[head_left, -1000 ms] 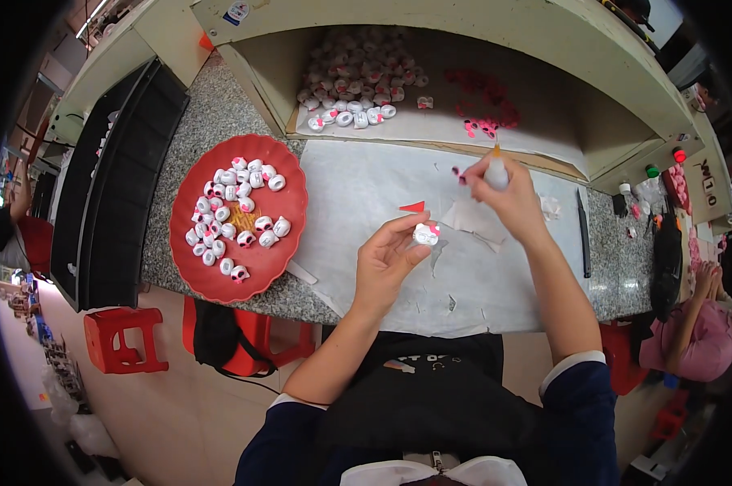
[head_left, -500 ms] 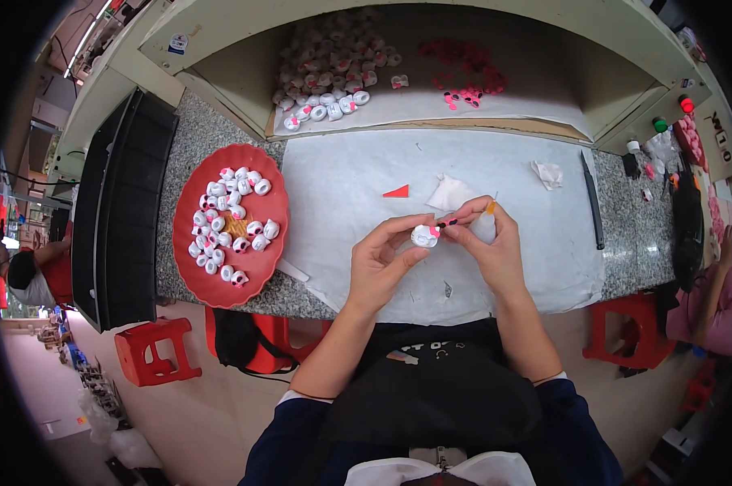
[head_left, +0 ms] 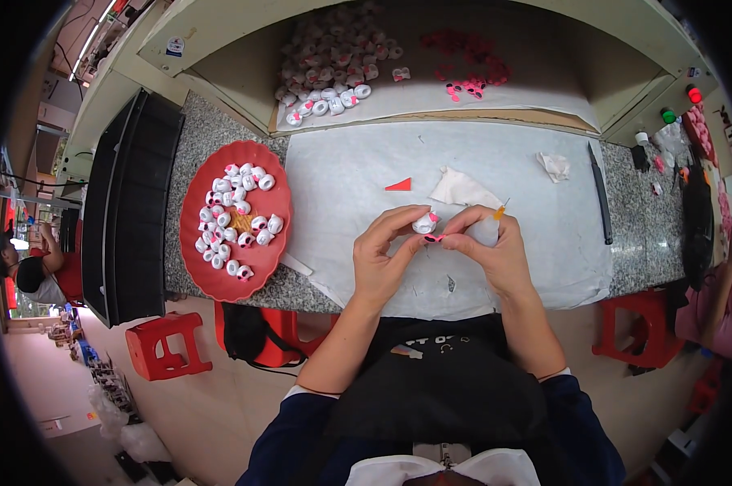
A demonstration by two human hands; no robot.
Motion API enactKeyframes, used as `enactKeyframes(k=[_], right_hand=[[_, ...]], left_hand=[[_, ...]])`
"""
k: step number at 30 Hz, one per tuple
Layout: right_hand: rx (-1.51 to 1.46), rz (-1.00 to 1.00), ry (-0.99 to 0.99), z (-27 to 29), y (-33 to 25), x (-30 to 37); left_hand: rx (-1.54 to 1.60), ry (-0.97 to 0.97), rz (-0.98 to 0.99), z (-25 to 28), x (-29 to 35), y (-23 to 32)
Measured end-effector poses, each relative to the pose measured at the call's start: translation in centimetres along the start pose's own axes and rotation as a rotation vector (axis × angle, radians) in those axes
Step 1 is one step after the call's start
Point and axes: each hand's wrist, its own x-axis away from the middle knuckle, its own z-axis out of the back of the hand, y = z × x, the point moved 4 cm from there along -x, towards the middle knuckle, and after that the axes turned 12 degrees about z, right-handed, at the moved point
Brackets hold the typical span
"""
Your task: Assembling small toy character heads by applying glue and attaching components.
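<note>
Over the white sheet (head_left: 342, 186), my left hand (head_left: 382, 251) grips a small white figure head (head_left: 423, 222) with a pink bow between its fingers. Just below the head is a tiny pink-and-black sunglasses piece (head_left: 433, 238), pinched at the fingertips where both hands meet. My right hand (head_left: 495, 251) is closed, its thumb and forefinger at the sunglasses. Tucked in that same hand is a translucent squeeze bottle (head_left: 485, 232) with a yellow needle tip pointing up and away. Behind the hands lies a crumpled white cloth (head_left: 463, 188).
At left, a red scalloped plate (head_left: 192, 259) holds several white heads, some wearing sunglasses. More heads (head_left: 334, 97) and pink pieces (head_left: 467, 87) fill the shelf. A red triangle (head_left: 399, 185), tissue (head_left: 553, 167) and black pen-like tool (head_left: 599, 194) lie on the sheet. Black trays (head_left: 131, 211) stand far left.
The sunglasses piece has moved from the right of the head to below it, between the fingertips of both hands. The head has risen slightly. The bottle's needle tip has tilted rightward.
</note>
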Motion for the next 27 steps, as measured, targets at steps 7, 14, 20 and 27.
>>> enactKeyframes(k=[7, 14, 20, 27], right_hand=[[0.062, -0.013, 0.024, 0.0, 0.1, -0.1], [0.169, 0.028, 0.018, -0.1, 0.6, -0.1], [0.041, 0.075, 0.029, -0.4, 0.3, -0.2], [-0.073, -0.042, -0.058, -1.0, 0.4, -0.3]], left_hand=[[-0.107, -0.021, -0.044, -0.3, -0.1, 0.5], [0.182, -0.105, 0.104, -0.1, -0.1, -0.1], [0.295, -0.155, 0.19, -0.1, -0.1, -0.2], [0.325, -0.222, 0.185, 0.2, 0.2, -0.5]])
